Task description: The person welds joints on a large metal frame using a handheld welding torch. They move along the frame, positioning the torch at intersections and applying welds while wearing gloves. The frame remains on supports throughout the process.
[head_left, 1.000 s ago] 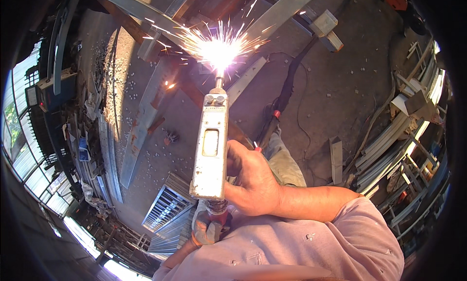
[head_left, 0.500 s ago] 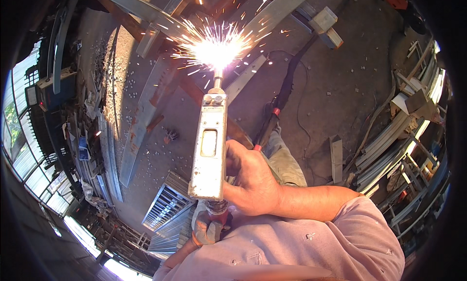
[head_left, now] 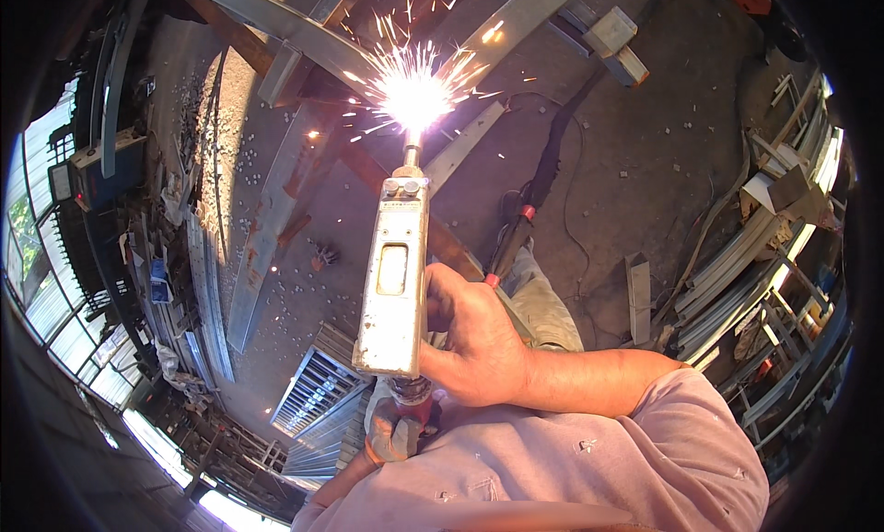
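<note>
The fingers (head_left: 405,430) of your left hand (head_left: 391,438), in what looks like a grey glove, wrap the red rear grip (head_left: 416,410) just behind the welding gun (head_left: 384,306). Your right hand (head_left: 471,337) is bare and lies against the gun's right side, its fingers curled in behind the body and its thumb pressed along the flank; it looks clamped there. Of your two hands, the right is nearer the gun's nozzle (head_left: 412,153). The gun's long axis runs away from your chest, leaning a little right, so the nozzle lies straight ahead of your left fingers and ahead and left of your right ones. Just past the nozzle, touching its bright end, sits a white glare (head_left: 416,99) throwing sparks.

Farther beyond the gun, a left beam (head_left: 285,30) and a right beam (head_left: 539,12) converge toward that glare, which hides whether they meet. You can't see your right fingertips behind the gun, and the frame's upper edge cuts off the right beam.
</note>
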`<move>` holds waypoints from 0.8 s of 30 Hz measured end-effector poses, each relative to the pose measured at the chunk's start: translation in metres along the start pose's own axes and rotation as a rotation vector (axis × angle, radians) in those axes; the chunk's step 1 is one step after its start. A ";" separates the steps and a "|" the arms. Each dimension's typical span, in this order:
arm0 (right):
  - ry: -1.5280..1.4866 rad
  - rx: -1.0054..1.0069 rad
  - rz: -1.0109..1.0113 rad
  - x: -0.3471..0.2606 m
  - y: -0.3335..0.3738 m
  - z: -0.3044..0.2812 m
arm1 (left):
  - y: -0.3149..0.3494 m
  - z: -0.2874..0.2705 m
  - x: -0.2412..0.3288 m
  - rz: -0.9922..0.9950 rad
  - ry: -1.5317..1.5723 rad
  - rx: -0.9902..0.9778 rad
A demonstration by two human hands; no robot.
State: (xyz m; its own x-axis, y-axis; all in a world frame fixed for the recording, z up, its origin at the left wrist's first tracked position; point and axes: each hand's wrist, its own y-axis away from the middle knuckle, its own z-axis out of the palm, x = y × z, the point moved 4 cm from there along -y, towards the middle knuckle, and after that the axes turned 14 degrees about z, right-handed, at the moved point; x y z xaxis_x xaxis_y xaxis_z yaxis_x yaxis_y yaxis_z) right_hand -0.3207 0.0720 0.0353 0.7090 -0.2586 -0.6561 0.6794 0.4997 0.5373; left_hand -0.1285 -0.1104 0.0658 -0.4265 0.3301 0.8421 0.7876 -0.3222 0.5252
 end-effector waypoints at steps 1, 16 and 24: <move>0.029 0.006 0.003 0.000 0.000 0.000 | 0.000 0.000 0.000 0.001 -0.002 0.000; 0.060 0.004 0.008 0.008 0.003 0.001 | 0.001 0.001 -0.003 0.005 -0.017 -0.011; 0.020 -0.005 -0.002 0.008 0.006 0.002 | 0.003 0.002 -0.003 0.000 -0.025 -0.014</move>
State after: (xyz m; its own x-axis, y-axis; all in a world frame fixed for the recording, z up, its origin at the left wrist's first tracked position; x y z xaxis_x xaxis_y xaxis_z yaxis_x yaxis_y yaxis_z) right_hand -0.3109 0.0714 0.0341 0.7036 -0.2432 -0.6677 0.6800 0.5032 0.5333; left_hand -0.1239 -0.1103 0.0650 -0.4147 0.3523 0.8390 0.7814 -0.3347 0.5267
